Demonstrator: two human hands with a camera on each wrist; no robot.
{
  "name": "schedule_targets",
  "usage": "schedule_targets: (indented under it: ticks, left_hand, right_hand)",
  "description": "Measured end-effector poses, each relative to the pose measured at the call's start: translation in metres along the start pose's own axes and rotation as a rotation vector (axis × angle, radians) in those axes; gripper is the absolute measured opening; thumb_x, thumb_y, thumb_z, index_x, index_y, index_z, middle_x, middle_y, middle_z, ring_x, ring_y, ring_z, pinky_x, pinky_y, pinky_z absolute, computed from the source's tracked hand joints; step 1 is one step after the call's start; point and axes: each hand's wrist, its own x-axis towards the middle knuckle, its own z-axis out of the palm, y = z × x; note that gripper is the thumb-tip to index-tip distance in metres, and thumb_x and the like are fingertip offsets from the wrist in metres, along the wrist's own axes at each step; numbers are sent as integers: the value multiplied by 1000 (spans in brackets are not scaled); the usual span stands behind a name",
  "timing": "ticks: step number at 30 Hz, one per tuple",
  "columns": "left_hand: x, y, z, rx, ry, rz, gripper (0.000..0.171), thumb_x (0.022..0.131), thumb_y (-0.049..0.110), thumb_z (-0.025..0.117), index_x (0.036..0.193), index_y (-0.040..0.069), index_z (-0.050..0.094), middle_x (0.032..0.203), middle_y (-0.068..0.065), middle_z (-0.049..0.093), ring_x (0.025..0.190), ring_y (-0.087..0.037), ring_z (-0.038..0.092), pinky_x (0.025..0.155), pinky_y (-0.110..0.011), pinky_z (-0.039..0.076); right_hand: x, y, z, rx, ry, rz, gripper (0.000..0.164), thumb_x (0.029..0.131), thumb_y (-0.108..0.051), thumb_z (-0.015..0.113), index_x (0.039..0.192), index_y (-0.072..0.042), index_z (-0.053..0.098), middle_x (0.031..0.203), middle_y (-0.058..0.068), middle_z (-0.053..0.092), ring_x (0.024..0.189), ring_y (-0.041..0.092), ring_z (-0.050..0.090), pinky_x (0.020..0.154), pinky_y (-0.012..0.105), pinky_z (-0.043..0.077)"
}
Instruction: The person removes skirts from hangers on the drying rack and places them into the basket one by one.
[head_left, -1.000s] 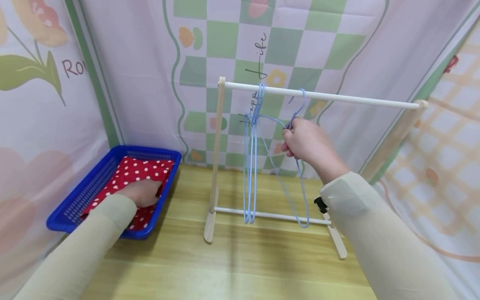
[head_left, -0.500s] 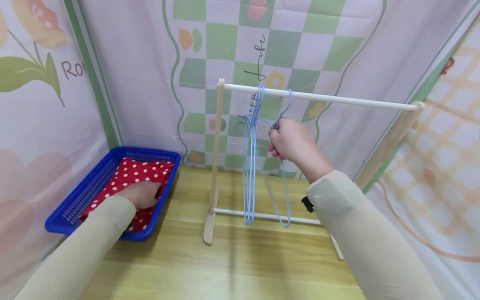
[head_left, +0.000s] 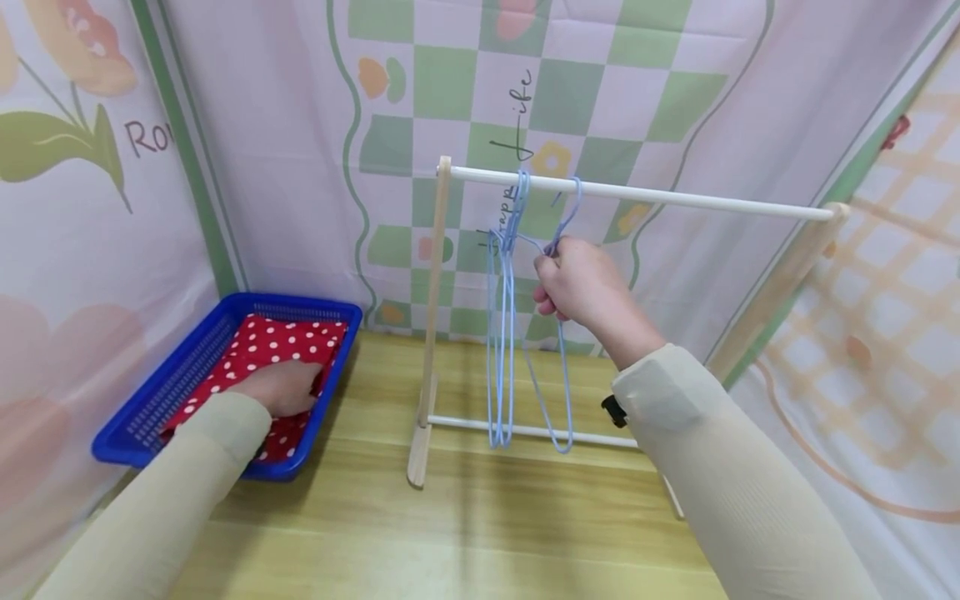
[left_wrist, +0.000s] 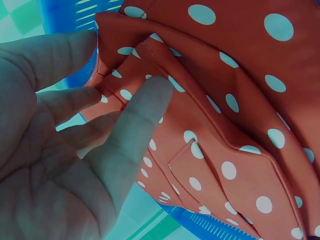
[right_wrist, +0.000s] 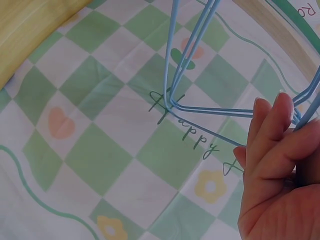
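My left hand (head_left: 281, 387) rests on red cloth with white polka dots (head_left: 288, 332), folded in a blue basket (head_left: 168, 375) at the left. In the left wrist view its fingers and thumb are spread apart, tips against a folded layer of the cloth (left_wrist: 230, 167). My right hand (head_left: 592, 283) grips a light blue hanger (head_left: 580, 197) just below the hook, and that hook is at the white rod (head_left: 712, 200). Several similar hangers (head_left: 512, 237) hang bunched together to its left. The right wrist view shows curled fingers around the hanger's neck.
The rod belongs to a small rack with wooden posts (head_left: 437, 292) and a lower white bar (head_left: 465, 424). It stands on a wood-patterned surface (head_left: 375, 533). Printed curtains (head_left: 285, 125) enclose the back and both sides.
My right hand has moved left along the rod with the hanger, closer to the bunched hangers, then nearly stopped. My left hand stays in place on the cloth.
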Motion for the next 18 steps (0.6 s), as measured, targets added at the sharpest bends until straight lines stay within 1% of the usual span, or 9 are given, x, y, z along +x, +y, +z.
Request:
schedule_targets:
  ticks: [5, 12, 15, 18]
  left_hand:
    - [-1, 0, -3, 2, 0, 9, 47, 96, 22, 75, 136, 4, 58, 116, -17, 69, 110, -37, 65, 96, -69, 52]
    - [-3, 0, -4, 12, 21, 21, 48, 97, 24, 74, 137, 5, 57, 117, -17, 69, 110, -37, 65, 96, -70, 52]
    - [-5, 0, -5, 9, 30, 20, 50, 97, 23, 74, 138, 3, 56, 117, -19, 69, 109, -38, 66, 95, -69, 53]
    - [-8, 0, -6, 26, 79, 28, 58, 98, 23, 74, 146, 1, 52, 126, -23, 67, 116, -40, 64, 98, -68, 52]
  right_hand:
    - [-2, 2, -1, 11, -4, -6, 34, 112, -31, 38, 112, -5, 60, 92, 10, 74, 70, 21, 71, 63, 32, 58]
    - [-4, 4, -1, 46, -5, -8, 40, 112, -38, 39, 115, -3, 59, 93, 9, 74, 70, 21, 70, 62, 31, 59]
    - [-5, 5, 0, 47, -3, -2, 44, 112, -41, 39, 120, -2, 58, 94, 9, 73, 69, 21, 69, 62, 31, 58]
    - [-7, 6, -1, 48, 3, 9, 52, 112, -48, 38, 129, -3, 57, 96, 9, 73, 70, 21, 68, 63, 31, 58]
